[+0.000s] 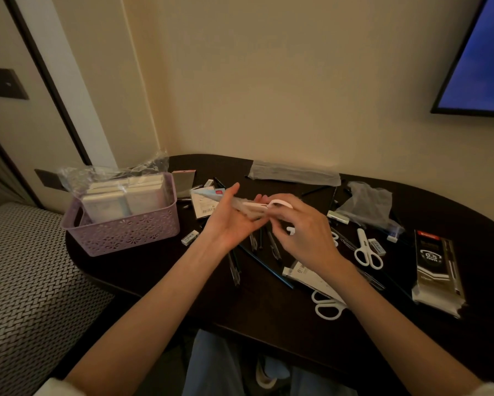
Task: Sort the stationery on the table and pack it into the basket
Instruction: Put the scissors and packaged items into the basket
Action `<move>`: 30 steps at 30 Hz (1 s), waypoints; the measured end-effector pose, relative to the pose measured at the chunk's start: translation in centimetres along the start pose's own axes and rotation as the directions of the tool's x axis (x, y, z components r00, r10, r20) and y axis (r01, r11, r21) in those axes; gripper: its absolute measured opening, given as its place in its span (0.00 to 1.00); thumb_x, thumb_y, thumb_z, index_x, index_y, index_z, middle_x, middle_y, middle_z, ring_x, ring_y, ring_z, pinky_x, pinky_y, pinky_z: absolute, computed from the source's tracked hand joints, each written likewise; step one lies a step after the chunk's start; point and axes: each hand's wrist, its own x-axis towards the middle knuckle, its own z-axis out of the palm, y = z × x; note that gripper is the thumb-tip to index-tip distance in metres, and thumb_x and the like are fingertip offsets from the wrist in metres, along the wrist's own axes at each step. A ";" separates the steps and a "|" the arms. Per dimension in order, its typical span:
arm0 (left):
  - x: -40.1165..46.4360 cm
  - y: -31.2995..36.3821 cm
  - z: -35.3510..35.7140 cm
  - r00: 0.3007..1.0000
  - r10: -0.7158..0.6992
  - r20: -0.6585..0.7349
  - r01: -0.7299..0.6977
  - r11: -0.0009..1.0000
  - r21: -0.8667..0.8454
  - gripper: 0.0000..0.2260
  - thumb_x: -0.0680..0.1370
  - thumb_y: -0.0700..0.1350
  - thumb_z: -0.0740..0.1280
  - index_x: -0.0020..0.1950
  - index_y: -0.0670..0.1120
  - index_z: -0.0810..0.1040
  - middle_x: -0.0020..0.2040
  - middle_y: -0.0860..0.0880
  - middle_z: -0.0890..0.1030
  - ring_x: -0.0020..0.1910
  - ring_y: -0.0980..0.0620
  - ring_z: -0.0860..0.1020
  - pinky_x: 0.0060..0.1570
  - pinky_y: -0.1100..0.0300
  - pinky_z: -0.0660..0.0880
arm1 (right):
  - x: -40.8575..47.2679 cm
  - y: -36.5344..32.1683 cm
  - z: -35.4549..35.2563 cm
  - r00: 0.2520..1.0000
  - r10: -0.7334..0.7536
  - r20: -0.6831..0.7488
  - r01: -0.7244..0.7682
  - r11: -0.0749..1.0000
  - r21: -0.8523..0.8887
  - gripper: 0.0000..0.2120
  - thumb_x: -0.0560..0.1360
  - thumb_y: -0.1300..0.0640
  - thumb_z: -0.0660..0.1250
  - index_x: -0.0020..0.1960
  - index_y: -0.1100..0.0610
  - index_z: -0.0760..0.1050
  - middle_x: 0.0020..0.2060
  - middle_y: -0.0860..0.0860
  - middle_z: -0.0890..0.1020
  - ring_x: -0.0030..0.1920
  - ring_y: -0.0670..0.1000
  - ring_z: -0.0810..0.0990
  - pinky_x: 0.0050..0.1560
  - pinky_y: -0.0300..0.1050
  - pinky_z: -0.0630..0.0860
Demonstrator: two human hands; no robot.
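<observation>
Over the middle of the dark table, both my hands hold a pair of white scissors in a clear sleeve. My left hand cradles the sleeve from below with thumb raised. My right hand grips the white handle end. A purple lattice basket stands at the left with white boxes and a clear bag inside. Two more white scissors lie at the right and near the front edge. Black pens and small erasers are scattered under my hands.
A black 0.5 mm lead pack lies at the far right. Crumpled clear wrappers and a grey sleeve sit near the wall. A patterned seat is to the left, a screen on the wall.
</observation>
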 end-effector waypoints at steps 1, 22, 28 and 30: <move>0.1 0.1 -0.1 1.000 0.024 0.010 -0.024 1.000 -0.013 0.19 0.79 0.49 0.64 0.65 0.41 0.66 0.63 0.40 0.74 0.63 0.41 0.75 0.62 0.42 0.71 | -0.2 0.0 -0.1 1.000 -0.020 0.020 0.020 1.000 -0.006 0.11 0.74 0.61 0.68 0.56 0.57 0.80 0.58 0.50 0.79 0.51 0.48 0.80 0.49 0.46 0.79; 2.1 1.3 -0.5 0.950 0.312 -0.036 -0.314 0.939 -0.143 0.18 0.79 0.48 0.63 0.68 0.49 0.69 0.63 0.39 0.74 0.59 0.42 0.76 0.62 0.35 0.71 | -0.4 -1.9 -2.0 0.569 0.725 0.388 -0.665 0.129 0.735 0.09 0.76 0.72 0.63 0.52 0.66 0.81 0.49 0.61 0.83 0.45 0.52 0.86 0.44 0.39 0.82; 2.2 0.8 -0.3 0.935 0.354 -0.032 -0.355 0.932 -0.068 0.21 0.80 0.54 0.61 0.73 0.52 0.66 0.61 0.40 0.74 0.60 0.42 0.76 0.62 0.35 0.70 | -0.4 -2.2 -1.8 0.512 0.752 0.416 -0.643 0.014 0.766 0.09 0.76 0.71 0.64 0.52 0.66 0.80 0.50 0.61 0.83 0.45 0.53 0.86 0.44 0.40 0.82; 2.1 0.7 -0.1 0.938 0.346 -0.011 -0.346 0.937 -0.046 0.20 0.81 0.54 0.60 0.71 0.53 0.67 0.61 0.39 0.73 0.60 0.42 0.75 0.62 0.35 0.70 | -0.5 -2.3 -1.8 0.502 0.759 0.415 -0.617 -0.022 0.787 0.09 0.75 0.71 0.64 0.53 0.67 0.80 0.49 0.61 0.83 0.46 0.54 0.86 0.46 0.42 0.82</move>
